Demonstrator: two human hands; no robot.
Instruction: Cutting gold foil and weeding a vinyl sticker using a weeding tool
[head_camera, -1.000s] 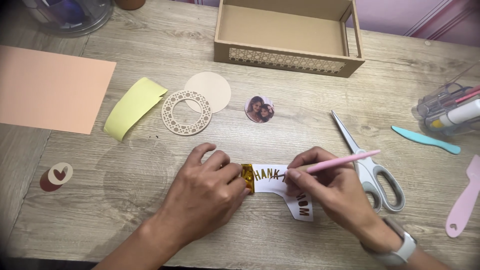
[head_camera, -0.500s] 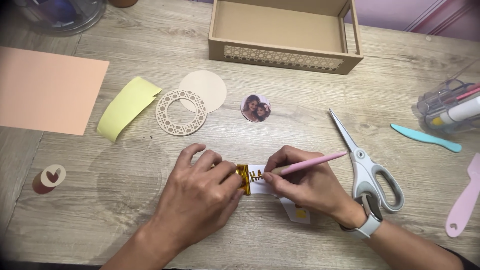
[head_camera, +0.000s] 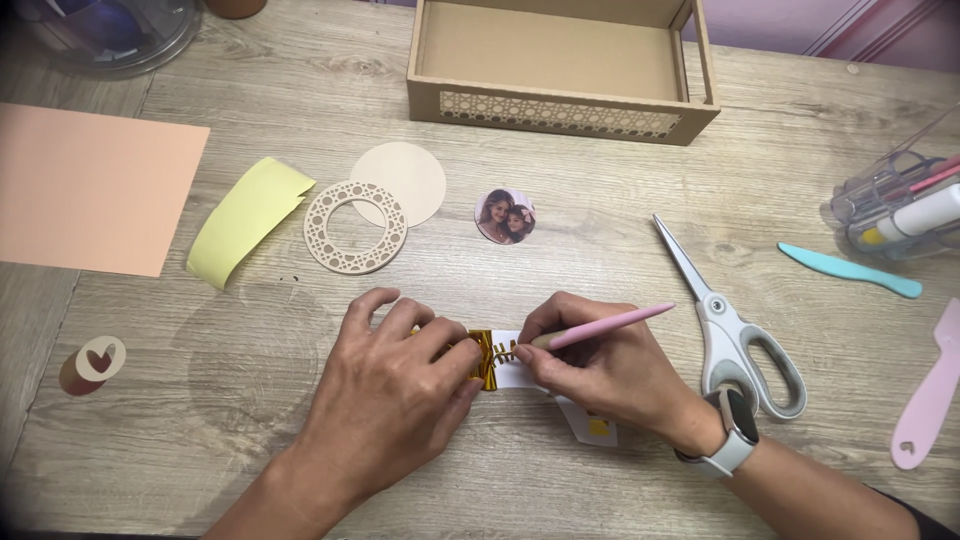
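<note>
A small white paper banner (head_camera: 515, 372) with gold foil lettering lies on the wooden table (head_camera: 620, 240) near the front edge. My left hand (head_camera: 395, 385) presses down on its left end, fingertips on a crumpled strip of gold foil (head_camera: 484, 356). My right hand (head_camera: 600, 370) grips a thin pink tool (head_camera: 610, 325) like a pen, its tip touching the foil at the banner's left part. Most of the banner is hidden under both hands; one notched tail (head_camera: 595, 426) shows below my right hand.
Grey-handled scissors (head_camera: 735, 330) lie just right of my right hand. Behind are a round photo (head_camera: 505, 216), a lattice paper ring (head_camera: 355, 227) over a beige disc (head_camera: 410, 175), a yellow strip (head_camera: 245, 217), peach paper (head_camera: 85, 185), a cardboard box (head_camera: 560, 60). Teal tool (head_camera: 850, 270), pink spatula (head_camera: 930, 400) right.
My right hand and the pink tool slid left along the banner, now covering the lettering that showed before. The gold foil has bunched up against my left fingertips.
</note>
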